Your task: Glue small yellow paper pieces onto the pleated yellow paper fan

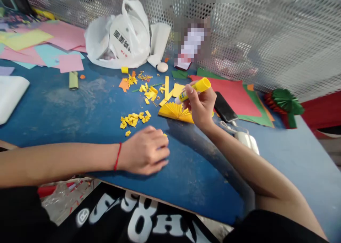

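A yellow glue stick (195, 89) is gripped in my right hand (203, 106), raised over the table, its white end pointing down to the left. Below and behind that hand, a yellow pleated paper fan (177, 112) lies on the blue table. My left hand (146, 150), with a red string round the wrist, rests low over the tabletop with its fingers curled. A speck of yellow (165, 135) shows by its knuckles; whatever the fingers hold is hidden. Just beyond it is a heap of small folded yellow paper pieces (132, 119).
More yellow scraps (150, 93) and yellow strips (166, 87) lie farther back. A white plastic bag (119, 40), a phone (190, 46) and coloured paper sheets (64, 35) line the mesh partition. At right are red paper (234, 95), a black phone (225, 107) and a white charger (247, 141).
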The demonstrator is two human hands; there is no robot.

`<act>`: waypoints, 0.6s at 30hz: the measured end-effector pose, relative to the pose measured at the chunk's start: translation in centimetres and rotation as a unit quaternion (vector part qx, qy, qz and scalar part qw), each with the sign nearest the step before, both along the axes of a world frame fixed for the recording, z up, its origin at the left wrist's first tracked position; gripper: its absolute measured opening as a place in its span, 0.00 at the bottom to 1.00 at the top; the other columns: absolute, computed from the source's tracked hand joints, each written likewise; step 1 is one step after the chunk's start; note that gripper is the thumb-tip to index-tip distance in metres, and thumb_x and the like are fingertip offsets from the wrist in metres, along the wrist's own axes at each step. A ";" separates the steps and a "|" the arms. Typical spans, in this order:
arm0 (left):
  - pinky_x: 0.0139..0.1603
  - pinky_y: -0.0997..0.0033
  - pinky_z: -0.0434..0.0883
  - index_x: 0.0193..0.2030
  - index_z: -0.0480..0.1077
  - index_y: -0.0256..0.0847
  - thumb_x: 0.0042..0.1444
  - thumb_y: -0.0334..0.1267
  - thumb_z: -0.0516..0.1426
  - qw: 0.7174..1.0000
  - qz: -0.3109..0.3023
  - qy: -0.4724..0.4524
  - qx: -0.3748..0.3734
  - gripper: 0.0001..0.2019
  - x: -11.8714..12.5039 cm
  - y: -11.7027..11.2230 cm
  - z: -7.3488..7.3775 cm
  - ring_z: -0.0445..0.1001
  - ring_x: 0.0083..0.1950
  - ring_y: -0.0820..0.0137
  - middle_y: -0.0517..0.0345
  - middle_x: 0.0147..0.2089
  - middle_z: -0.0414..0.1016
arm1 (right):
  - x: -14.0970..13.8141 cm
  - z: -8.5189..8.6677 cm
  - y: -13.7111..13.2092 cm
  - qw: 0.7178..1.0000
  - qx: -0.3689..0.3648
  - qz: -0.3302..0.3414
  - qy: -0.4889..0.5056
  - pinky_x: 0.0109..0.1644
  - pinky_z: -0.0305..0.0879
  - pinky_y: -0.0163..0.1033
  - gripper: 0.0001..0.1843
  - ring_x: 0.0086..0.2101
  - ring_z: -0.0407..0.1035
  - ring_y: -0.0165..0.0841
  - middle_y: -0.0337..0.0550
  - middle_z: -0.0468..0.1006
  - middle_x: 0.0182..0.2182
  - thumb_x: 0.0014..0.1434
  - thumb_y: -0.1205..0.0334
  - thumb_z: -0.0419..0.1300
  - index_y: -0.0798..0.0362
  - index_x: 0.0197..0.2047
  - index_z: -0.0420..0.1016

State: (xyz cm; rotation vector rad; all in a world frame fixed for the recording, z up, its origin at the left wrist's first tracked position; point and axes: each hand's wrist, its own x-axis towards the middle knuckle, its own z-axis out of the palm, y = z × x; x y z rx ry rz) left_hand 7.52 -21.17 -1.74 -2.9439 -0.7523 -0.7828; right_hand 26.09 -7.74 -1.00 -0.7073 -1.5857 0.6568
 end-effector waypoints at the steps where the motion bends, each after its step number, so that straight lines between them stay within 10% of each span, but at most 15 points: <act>1: 0.42 0.56 0.67 0.37 0.75 0.39 0.62 0.42 0.56 0.999 -0.049 0.003 -0.014 0.10 0.3 -0.7 -0.1 0.72 0.40 0.62 0.50 0.39 0.76 | -0.4 0.5 1.4 1.000 -0.001 -0.007 -0.006 0.13 0.55 0.28 0.16 0.14 0.61 0.22 0.30 0.68 0.20 0.62 0.48 0.63 0.49 0.33 0.68; 7: 0.65 0.58 0.68 0.70 0.61 0.35 0.61 0.50 0.53 0.982 -0.163 0.091 -0.041 0.33 1.1 -4.9 -0.9 0.60 0.71 0.58 0.45 0.71 0.60 | -4.6 3.2 11.1 0.989 0.023 0.000 -0.148 0.18 0.63 0.35 0.19 0.16 0.64 0.28 0.34 0.69 0.17 0.53 0.52 0.70 0.50 0.27 0.64; 18: 0.68 0.72 0.66 0.69 0.62 0.58 0.70 0.39 0.43 0.976 -0.066 0.160 0.131 0.23 1.4 -5.3 -4.1 0.54 0.74 0.75 0.77 0.74 0.52 | -11.3 0.8 19.1 0.927 -0.032 -0.043 -0.372 0.39 0.72 0.43 0.07 0.29 0.75 0.40 0.42 0.75 0.21 0.52 0.62 0.65 0.52 0.27 0.70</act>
